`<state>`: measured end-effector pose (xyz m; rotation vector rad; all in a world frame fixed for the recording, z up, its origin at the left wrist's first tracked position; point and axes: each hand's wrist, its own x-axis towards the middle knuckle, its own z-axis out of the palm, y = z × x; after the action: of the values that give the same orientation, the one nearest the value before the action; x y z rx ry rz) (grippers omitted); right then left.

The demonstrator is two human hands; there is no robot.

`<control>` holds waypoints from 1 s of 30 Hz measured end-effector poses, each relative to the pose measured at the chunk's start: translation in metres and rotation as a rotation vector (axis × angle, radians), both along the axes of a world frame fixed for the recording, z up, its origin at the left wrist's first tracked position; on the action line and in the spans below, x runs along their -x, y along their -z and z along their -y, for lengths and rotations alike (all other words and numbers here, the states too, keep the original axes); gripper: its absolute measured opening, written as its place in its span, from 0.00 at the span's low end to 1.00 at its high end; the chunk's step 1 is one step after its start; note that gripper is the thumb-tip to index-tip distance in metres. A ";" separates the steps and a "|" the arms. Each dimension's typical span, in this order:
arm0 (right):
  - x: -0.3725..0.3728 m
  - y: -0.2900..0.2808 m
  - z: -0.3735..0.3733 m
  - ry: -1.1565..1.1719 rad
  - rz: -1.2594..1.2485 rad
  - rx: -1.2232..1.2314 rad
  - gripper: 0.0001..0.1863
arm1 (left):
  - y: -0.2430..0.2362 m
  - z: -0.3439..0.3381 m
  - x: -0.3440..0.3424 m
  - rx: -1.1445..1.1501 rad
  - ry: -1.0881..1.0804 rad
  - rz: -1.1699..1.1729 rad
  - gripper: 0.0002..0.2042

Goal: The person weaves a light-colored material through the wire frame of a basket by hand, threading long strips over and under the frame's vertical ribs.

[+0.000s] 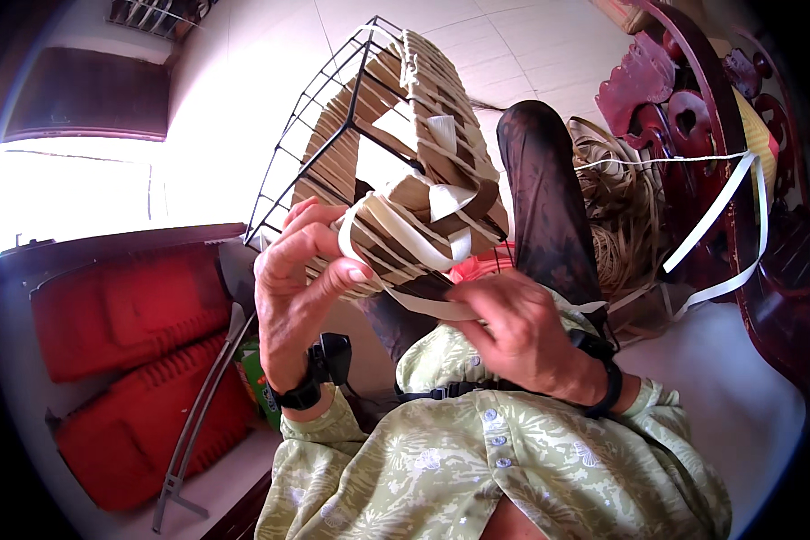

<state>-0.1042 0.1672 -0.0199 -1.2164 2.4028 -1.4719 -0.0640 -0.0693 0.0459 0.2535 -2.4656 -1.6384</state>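
Observation:
A partly woven basket [459, 162] on a black wire frame [346, 126] rests tilted against my legs. Brown strips and cream cord cover much of it, with bare wire showing at its left. My left hand [297, 279] is closed on the basket's near side, its thumb against the weave beside a looped white strip. Below and to the right, my right hand [522, 333] pinches a flat cream strip [423, 305] that runs from the basket's near side. The tips of the right fingers are partly hidden.
Bundles of brown strips [616, 238] lie right of my knee. Long white strips [720, 225] hang over a dark red carved wooden armrest [706, 99]. At left are red cushions [135, 310], a thin grey curved bar [202, 405] and a green box [256, 382].

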 end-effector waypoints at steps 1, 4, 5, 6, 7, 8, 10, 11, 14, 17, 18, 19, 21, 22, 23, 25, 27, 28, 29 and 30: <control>0.002 0.003 -0.007 0.023 -0.022 0.015 0.13 | 0.001 0.000 -0.001 -0.061 -0.020 0.008 0.14; 0.003 0.009 -0.026 0.090 -0.135 -0.029 0.09 | 0.004 0.007 0.004 -0.056 -0.002 0.019 0.14; 0.004 0.007 -0.025 0.084 -0.150 -0.017 0.09 | 0.004 0.008 0.006 -0.062 0.001 0.048 0.14; 0.006 0.005 -0.022 0.078 -0.165 -0.005 0.09 | 0.004 0.006 0.009 -0.085 0.004 0.058 0.15; 0.010 0.003 -0.019 0.080 -0.182 0.011 0.09 | 0.003 0.003 0.014 -0.103 0.014 0.065 0.15; 0.013 0.001 -0.013 0.084 -0.221 0.024 0.08 | 0.006 0.007 0.015 -0.058 0.028 0.069 0.18; 0.016 0.001 0.001 0.079 -0.241 0.019 0.08 | 0.013 0.011 0.018 -0.150 0.061 0.043 0.31; 0.018 0.002 0.007 0.080 -0.250 0.015 0.08 | 0.017 0.012 0.020 -0.205 0.065 0.042 0.37; 0.021 0.002 0.025 0.065 -0.223 0.021 0.10 | 0.023 0.018 0.021 -0.155 0.129 0.005 0.41; 0.019 0.001 0.044 0.088 -0.238 0.039 0.10 | 0.024 0.021 0.015 -0.140 0.148 -0.017 0.41; 0.019 -0.004 0.049 0.095 -0.240 0.031 0.10 | 0.022 0.019 0.012 -0.217 0.137 -0.022 0.41; 0.019 -0.007 0.055 0.105 -0.244 0.023 0.09 | 0.021 0.018 0.010 -0.293 0.129 -0.028 0.41; 0.007 -0.016 0.064 0.066 -0.285 0.004 0.05 | 0.040 0.046 -0.008 -0.349 0.096 -0.087 0.32; 0.006 -0.012 0.066 0.073 -0.344 0.008 0.05 | 0.041 0.047 -0.005 -0.423 0.132 -0.136 0.27; 0.006 -0.009 0.068 0.081 -0.404 0.012 0.05 | 0.040 0.044 -0.005 -0.459 0.121 -0.144 0.23; 0.012 -0.009 0.066 0.074 -0.395 -0.016 0.07 | 0.035 0.031 0.000 -0.457 0.080 -0.170 0.17; 0.015 -0.011 0.060 0.044 -0.368 -0.008 0.12 | 0.026 0.022 0.002 -0.431 -0.012 -0.114 0.13; 0.015 -0.015 0.055 0.024 -0.347 0.015 0.15 | 0.020 0.019 0.002 -0.439 -0.070 -0.039 0.13; 0.014 -0.016 0.050 0.003 -0.325 0.040 0.18 | 0.016 0.017 0.001 -0.444 -0.127 0.037 0.15; 0.011 -0.016 0.043 0.026 -0.346 0.078 0.23 | 0.018 0.022 -0.003 -0.421 -0.136 0.038 0.13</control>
<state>-0.1148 0.1242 -0.0043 -1.5806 2.6000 -1.4799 -0.0607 -0.0909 0.0280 0.4961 -2.0486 -2.0893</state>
